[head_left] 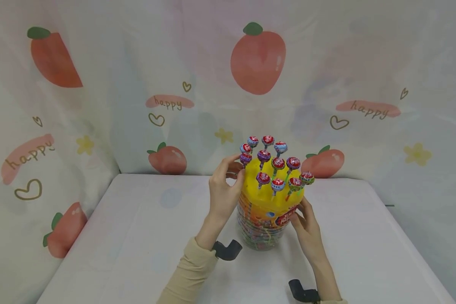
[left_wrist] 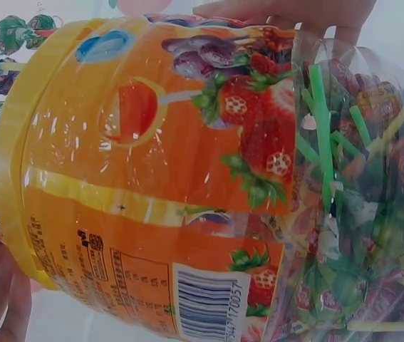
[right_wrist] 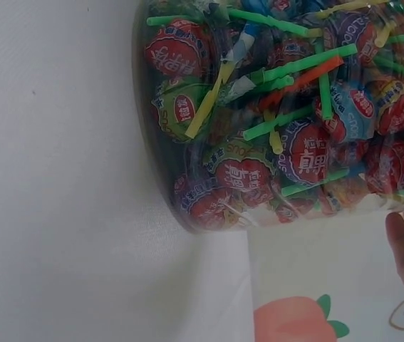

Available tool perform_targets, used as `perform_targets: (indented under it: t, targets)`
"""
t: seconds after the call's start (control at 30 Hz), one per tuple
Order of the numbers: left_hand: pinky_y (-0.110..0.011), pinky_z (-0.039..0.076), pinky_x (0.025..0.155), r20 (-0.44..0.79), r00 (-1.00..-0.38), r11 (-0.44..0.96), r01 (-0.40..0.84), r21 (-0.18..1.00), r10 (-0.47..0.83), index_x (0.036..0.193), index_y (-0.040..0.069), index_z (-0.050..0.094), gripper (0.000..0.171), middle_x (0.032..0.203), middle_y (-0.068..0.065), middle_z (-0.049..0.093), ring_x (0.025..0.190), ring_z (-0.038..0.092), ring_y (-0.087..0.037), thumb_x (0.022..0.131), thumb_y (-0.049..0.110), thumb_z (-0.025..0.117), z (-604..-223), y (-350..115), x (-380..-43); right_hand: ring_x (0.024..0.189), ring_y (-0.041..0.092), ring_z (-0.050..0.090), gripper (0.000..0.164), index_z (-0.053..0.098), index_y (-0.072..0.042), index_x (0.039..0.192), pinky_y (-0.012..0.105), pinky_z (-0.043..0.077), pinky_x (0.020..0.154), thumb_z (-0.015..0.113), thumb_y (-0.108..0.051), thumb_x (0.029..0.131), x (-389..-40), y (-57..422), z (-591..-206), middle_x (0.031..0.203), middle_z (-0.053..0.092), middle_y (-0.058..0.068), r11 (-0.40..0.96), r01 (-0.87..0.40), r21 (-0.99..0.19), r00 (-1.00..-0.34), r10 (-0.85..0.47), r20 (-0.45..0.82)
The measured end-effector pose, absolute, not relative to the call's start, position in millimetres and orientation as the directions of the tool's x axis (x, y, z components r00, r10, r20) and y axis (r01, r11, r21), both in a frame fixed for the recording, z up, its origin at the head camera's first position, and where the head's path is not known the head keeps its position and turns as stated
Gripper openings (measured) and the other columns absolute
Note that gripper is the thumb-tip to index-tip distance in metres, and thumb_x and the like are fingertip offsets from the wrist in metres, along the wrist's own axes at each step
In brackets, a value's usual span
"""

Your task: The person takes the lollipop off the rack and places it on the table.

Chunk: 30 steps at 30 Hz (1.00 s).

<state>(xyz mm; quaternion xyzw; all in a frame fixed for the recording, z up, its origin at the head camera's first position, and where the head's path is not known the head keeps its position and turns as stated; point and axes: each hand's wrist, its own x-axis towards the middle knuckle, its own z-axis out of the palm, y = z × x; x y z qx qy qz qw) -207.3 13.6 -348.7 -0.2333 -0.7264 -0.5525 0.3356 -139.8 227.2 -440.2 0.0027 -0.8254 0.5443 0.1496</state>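
A candy jar (head_left: 267, 219) with a yellow lid (head_left: 252, 188) stands on the white table, its clear lower part full of wrapped lollipops (right_wrist: 241, 171). Several lollipops (head_left: 278, 164) stick up from the lid on their sticks. My left hand (head_left: 224, 185) holds the lid's left edge, thumb in front and fingers behind, beside a purple lollipop (head_left: 245, 159). Lower down, my right hand (head_left: 308, 230) grips the jar's right side by the label, partly hidden behind it. In the left wrist view, the orange fruit label (left_wrist: 152, 164) and a barcode (left_wrist: 210, 303) face the camera.
The white table (head_left: 156, 236) reaches back to a printed curtain (head_left: 205, 59) with peaches and the word happy. Black curved pieces (head_left: 228, 250) sit at both wrists, in front of the jar.
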Motion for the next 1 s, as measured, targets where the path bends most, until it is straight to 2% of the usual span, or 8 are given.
perform_targets:
  t: [0.1, 0.27, 0.33, 0.53, 0.77, 1.0]
  targets:
    - [-0.028, 0.057, 0.072, 0.745, -0.666, 0.250, 0.714, 0.654, -0.046, 0.122, 0.005, 0.059, 0.033, 0.093, -0.013, 0.068, 0.081, 0.065, -0.022, 0.089, 0.003, 0.064, -348, 14, -207, 0.134, 0.006, 0.035, 0.058, 0.024, -0.024, 0.152, 0.015, 0.034, 0.106, 0.048, -0.017, 0.100, -140, 227, -442, 0.153, 0.033, 0.004, 0.404, -0.166, -0.899, -0.957, 0.155, 0.247]
    - [-0.028, 0.056, 0.073, 0.757, -0.651, 0.222, 0.729, 0.647, -0.067, 0.123, 0.005, 0.058, 0.034, 0.094, -0.014, 0.067, 0.083, 0.064, -0.023, 0.090, 0.004, 0.063, -345, 15, -207, 0.131, -0.004, 0.033, 0.058, 0.024, -0.023, 0.152, 0.009, 0.032, 0.103, 0.048, -0.015, 0.100, -140, 226, -442, 0.152, 0.034, 0.005, 0.397, -0.189, -0.898, -0.951, 0.154, 0.268]
    - [-0.028, 0.056, 0.072, 0.760, -0.645, 0.215, 0.734, 0.644, -0.076, 0.124, 0.005, 0.058, 0.035, 0.094, -0.014, 0.067, 0.082, 0.064, -0.023, 0.089, 0.004, 0.064, -343, 14, -206, 0.128, -0.008, 0.032, 0.058, 0.024, -0.023, 0.152, 0.004, 0.029, 0.099, 0.048, -0.015, 0.100, -140, 226, -442, 0.152, 0.034, 0.004, 0.392, -0.195, -0.899, -0.949, 0.155, 0.274]
    - [-0.027, 0.055, 0.069, 0.753, -0.645, 0.181, 0.731, 0.658, -0.132, 0.122, 0.005, 0.060, 0.034, 0.091, -0.015, 0.068, 0.079, 0.064, -0.024, 0.089, 0.003, 0.064, -348, 8, -206, 0.129, -0.007, 0.033, 0.058, 0.024, -0.023, 0.152, 0.004, 0.030, 0.099, 0.048, -0.015, 0.100, -140, 227, -440, 0.151, 0.035, 0.005, 0.398, -0.192, -0.897, -0.950, 0.155, 0.272]
    - [-0.023, 0.053, 0.070, 0.644, -0.732, 0.150, 0.627, 0.764, -0.223, 0.119, 0.006, 0.061, 0.033, 0.093, -0.015, 0.069, 0.081, 0.063, -0.025, 0.087, 0.003, 0.066, -380, 4, -205, 0.129, -0.005, 0.032, 0.057, 0.025, -0.024, 0.152, 0.006, 0.029, 0.100, 0.047, -0.015, 0.100, -139, 227, -437, 0.152, 0.034, 0.003, 0.400, -0.187, -0.897, -0.948, 0.166, 0.272]
    - [-0.023, 0.052, 0.069, 0.541, -0.799, 0.148, 0.521, 0.841, -0.262, 0.118, -0.003, 0.060, 0.033, 0.092, -0.023, 0.066, 0.081, 0.062, -0.033, 0.086, -0.004, 0.065, -403, 2, -202, 0.129, -0.006, 0.031, 0.057, 0.025, -0.024, 0.152, 0.006, 0.029, 0.101, 0.047, -0.014, 0.100, -139, 225, -438, 0.152, 0.034, 0.002, 0.380, -0.182, -0.907, -0.953, 0.160, 0.258]
